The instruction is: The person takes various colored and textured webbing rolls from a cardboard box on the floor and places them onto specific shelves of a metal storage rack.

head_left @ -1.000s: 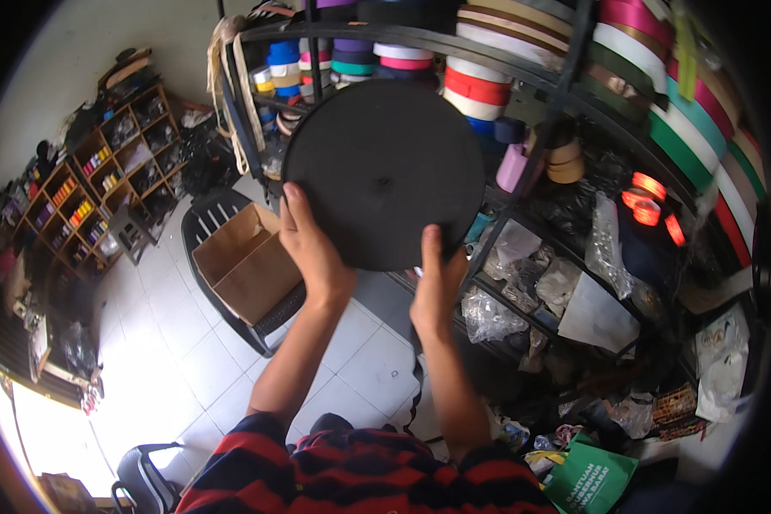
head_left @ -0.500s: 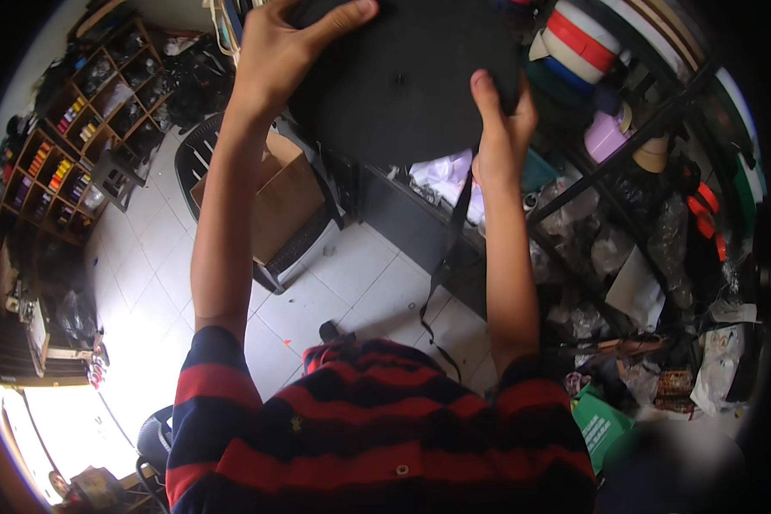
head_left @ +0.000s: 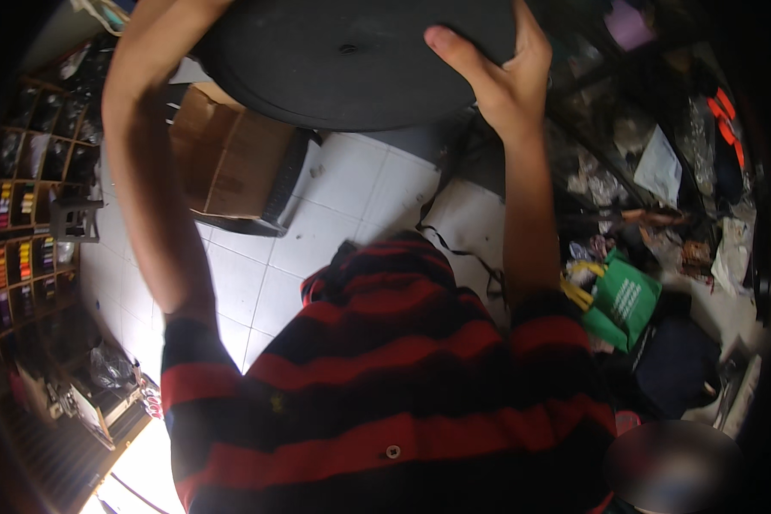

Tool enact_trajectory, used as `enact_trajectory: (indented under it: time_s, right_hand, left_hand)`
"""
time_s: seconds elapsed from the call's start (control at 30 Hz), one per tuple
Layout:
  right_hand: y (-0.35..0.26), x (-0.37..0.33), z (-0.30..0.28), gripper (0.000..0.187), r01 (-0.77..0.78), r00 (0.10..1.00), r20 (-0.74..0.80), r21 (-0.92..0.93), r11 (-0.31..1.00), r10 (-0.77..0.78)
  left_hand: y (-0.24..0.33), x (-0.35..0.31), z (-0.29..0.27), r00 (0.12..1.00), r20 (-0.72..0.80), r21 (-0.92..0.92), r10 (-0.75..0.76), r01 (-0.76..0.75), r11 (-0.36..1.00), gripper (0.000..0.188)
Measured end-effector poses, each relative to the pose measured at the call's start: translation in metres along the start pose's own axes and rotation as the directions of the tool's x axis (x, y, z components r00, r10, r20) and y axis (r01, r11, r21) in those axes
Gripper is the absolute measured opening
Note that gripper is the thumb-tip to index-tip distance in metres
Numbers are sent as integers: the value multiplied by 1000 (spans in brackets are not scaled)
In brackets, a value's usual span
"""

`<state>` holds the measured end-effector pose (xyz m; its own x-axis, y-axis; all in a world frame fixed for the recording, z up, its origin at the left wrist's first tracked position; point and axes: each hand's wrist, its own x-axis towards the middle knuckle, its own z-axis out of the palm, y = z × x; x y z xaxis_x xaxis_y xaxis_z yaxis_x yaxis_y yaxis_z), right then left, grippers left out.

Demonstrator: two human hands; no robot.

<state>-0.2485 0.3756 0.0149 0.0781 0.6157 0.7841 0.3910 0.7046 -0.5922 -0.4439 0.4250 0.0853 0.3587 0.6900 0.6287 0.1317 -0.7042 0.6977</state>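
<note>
From my end, I make out white printed lettering in short stacked lines, running aslant across the front of a green, roughly rectangular bag [head_left: 623,301] at lower right. On the red-and-dark striped, buttoned cloth shirt [head_left: 377,377], I see one small yellowish mark, too blurred for me to identify.

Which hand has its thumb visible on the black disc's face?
The right hand: its thumb lies on the face of the black disc. The left hand is mostly cut off by the picture's top edge, so its thumb doesn't show.
</note>
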Motion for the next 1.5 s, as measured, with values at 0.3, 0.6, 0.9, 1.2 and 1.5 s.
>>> enact_trajectory:
  time_s: [0.3,0.6,0.9,1.2,1.5]
  right_hand:
    - [18,-45,-9,43,-145,745,-533,457,878,401]
    - [12,-54,-91,38,-466,869,-239,-97,879,434]
    - [44,-70,-140,43,-305,496,-637,509,805,590]
    - [54,-105,-231,50,-561,790,-324,-38,827,521]
    - [50,-164,-258,48,-584,478,-537,398,708,695]
  left_hand:
    - [-53,-42,107,801,-488,-537,-347,38,843,34]
    - [-42,33,118,863,505,-206,2,118,971,31]
    - [-35,-3,245,849,-203,-674,-487,240,699,39]
    - [-15,53,280,778,628,-243,2,193,951,32]
    - [-24,11,338,898,214,-532,-385,438,725,44]
